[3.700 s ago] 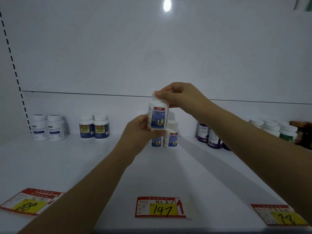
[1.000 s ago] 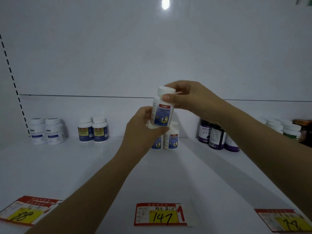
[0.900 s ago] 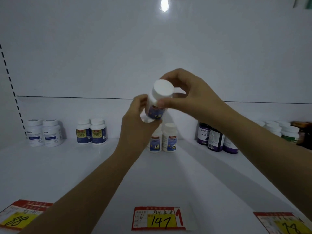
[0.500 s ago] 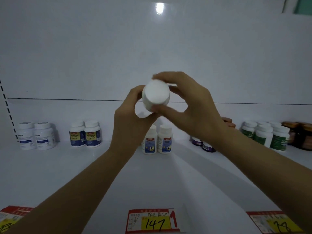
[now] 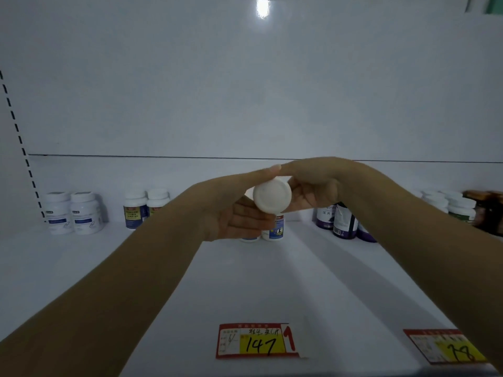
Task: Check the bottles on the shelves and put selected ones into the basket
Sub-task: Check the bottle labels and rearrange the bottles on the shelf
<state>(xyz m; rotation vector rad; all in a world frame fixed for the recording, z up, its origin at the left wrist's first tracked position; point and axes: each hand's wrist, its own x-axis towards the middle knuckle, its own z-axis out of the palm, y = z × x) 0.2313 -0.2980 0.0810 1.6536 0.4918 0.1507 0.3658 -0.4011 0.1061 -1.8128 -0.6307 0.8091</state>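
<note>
I hold a small white bottle (image 5: pixel 272 198) above the white shelf (image 5: pixel 258 281), tipped so its round white cap faces me. My left hand (image 5: pixel 231 208) grips it from the left, thumb over the top and fingers beneath. My right hand (image 5: pixel 315 186) holds it from the right with fingers curled round it. The label is hidden. Behind my hands stand two matching white bottles (image 5: pixel 273 229) with blue labels, partly covered. No basket is in view.
At the back left stand two white bottles (image 5: pixel 73 213) and two with yellow-and-blue labels (image 5: pixel 144 208). Dark purple bottles (image 5: pixel 340 219) sit right of centre; white green-labelled bottles (image 5: pixel 449 205) and brown jars (image 5: pixel 487 210) are far right. Price tags "147" (image 5: pixel 255 341) and "78" (image 5: pixel 446 349) lie along the front edge.
The bottle went from upright with its label showing to tipped with its cap toward me. Both hands then lowered it, and my left hand turned palm up.
</note>
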